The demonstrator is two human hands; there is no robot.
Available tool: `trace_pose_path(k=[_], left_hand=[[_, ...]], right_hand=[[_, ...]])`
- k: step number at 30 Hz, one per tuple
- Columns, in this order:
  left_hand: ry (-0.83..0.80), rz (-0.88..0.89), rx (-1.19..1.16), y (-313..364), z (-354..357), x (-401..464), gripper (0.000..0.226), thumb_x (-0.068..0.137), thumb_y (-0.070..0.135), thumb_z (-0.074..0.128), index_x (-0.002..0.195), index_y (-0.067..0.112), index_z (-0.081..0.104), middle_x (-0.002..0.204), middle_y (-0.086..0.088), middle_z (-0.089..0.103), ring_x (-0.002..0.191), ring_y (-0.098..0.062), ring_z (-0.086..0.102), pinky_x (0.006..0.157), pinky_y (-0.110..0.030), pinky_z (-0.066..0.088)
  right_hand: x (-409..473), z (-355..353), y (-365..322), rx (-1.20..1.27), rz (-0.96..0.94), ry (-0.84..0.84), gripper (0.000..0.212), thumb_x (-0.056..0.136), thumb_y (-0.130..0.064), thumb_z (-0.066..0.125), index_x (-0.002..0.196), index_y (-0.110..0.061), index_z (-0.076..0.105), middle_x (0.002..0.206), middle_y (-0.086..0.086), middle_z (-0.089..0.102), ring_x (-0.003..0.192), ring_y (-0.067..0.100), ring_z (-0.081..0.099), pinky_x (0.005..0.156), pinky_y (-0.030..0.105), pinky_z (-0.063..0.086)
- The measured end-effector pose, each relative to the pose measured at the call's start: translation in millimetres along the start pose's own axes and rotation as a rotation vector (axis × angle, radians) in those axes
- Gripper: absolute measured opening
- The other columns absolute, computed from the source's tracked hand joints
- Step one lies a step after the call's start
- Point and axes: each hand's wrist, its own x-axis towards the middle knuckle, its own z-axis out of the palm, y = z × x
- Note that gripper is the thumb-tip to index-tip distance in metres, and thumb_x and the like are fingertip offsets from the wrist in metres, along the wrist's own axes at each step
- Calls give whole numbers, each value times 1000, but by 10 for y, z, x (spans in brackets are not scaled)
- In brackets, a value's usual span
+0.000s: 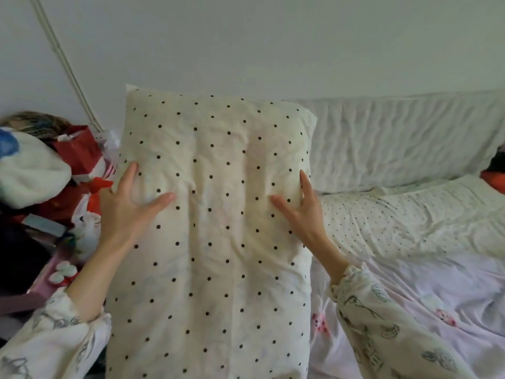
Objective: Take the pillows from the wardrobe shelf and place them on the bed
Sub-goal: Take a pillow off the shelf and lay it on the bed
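Observation:
A cream pillow with dark polka dots point(216, 231) stands lengthwise in front of me, filling the middle of the view. My left hand point(128, 203) grips its left edge, thumb pressed across the front. My right hand point(300, 206) grips its right edge the same way. Behind and to the right, the bed point(426, 291) has a pale pink printed sheet. A second pillow with small dots point(410, 217) lies flat on the bed near the wall. The wardrobe shelf is out of view.
A white crinkled padded cover point(396, 138) lines the wall behind the bed. At the left is a cluttered pile point(54, 187) with a white plush item, red bags and boxes. A thin pipe point(62, 58) runs up the wall.

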Motion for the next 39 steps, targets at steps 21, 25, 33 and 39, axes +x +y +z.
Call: trace_pose_path(k=[21,25,33,39], left_hand=[[-351,121,-98,817,2874,2911,89,62,55,76,136,51,25,123,5,29,124,-18,38,102,-34,32],[-560,211,-156,1098,3741,3464,94,60,58,75,137,50,23,143,0,29,129,-17,37,97,-27,29],[-856,443,-37,1774,4920,4270,90,63,60,72,138,48,23,136,-11,26,125,-28,40,101,-34,33],[-1040,556,61,1859,5739,4250,91,62,65,69,138,48,22,136,-13,26,128,-32,33,102,-41,33]], right_hand=[[2835,-336,1056,-86,202,310,94,66,-61,68,143,-37,19,141,-2,42,123,14,47,97,33,41],[3168,-532,1292,-156,284,500,96,64,-65,66,143,-36,18,139,1,43,119,18,48,93,31,40],[3553,-538,1544,-212,478,798,106,56,-77,56,144,-35,16,140,7,42,122,19,44,96,30,34],[3493,-536,1901,-259,630,888,96,69,-65,61,146,-30,17,138,10,44,125,25,43,103,38,34]])
